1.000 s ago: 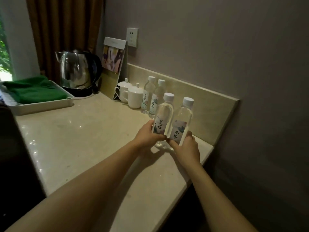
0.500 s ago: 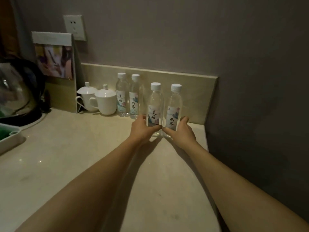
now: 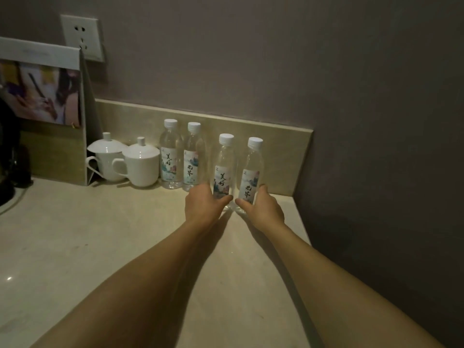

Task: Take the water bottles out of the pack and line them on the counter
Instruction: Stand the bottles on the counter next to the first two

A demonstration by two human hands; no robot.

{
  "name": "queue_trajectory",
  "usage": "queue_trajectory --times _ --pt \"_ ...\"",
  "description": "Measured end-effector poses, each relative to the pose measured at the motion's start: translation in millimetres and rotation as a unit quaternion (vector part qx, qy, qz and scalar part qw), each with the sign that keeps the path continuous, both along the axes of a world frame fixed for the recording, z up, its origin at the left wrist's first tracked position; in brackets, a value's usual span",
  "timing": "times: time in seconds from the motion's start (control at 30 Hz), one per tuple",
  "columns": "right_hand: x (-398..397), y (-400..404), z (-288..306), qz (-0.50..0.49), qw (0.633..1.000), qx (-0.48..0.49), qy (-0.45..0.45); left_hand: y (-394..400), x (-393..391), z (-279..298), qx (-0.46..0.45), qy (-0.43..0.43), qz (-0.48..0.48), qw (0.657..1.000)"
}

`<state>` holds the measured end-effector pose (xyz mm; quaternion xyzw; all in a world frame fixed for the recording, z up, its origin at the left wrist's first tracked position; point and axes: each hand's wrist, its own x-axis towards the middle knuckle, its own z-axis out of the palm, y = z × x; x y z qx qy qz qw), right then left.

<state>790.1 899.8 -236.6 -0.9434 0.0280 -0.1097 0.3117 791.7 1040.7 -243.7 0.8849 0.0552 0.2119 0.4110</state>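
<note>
Gripping one bottle each, both hands sit near the right end of the counter [image 3: 75, 247]. Left hand [image 3: 204, 205] wraps the base of the third bottle [image 3: 224, 169]; right hand [image 3: 263, 209] wraps the fourth bottle [image 3: 251, 172], thumbs nearly meeting between them. Both bottles upright, capped, just beside each other — whether their bases rest on the stone I cannot tell, the fingers cover them.

Change over the last second: the pair has travelled away from the near edge toward the backsplash [image 3: 276, 146]; since half a second ago it has barely shifted. Judgement: placement nearly done, release pending.

Farther back, the first two bottles [image 3: 182, 156] stand against the backsplash, left of the held pair and slightly farther — the row is not yet flush. Two lidded cups [image 3: 125, 162] lie left of those; the pack is not in view.
</note>
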Motion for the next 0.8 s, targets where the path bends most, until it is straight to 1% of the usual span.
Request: queue_trajectory --times 0.23,0.33,0.53,0.67,0.8 --pt "26.9 16.2 2.4 -0.014 1.0 -0.017 0.006 10.9 21.5 8.2 0.142 0.033 0.021 0.989" --pt "35.8 20.1 -0.9 -0.023 0.999 -0.028 0.0 14.3 28.2 11.6 0.219 0.037 0.038 0.974" --pt "49.1 24.3 -0.2 -0.021 0.999 -0.045 0.006 16.1 38.2 18.0 0.323 0.056 0.039 0.944" --pt "53.9 22.8 -0.4 -0.01 0.999 -0.049 0.002 15.5 44.3 19.4 0.343 0.069 0.046 0.936" --pt "57.5 24.4 2.5 -0.005 0.998 -0.055 0.003 16.2 50.1 16.4 0.328 0.074 0.05 0.941"
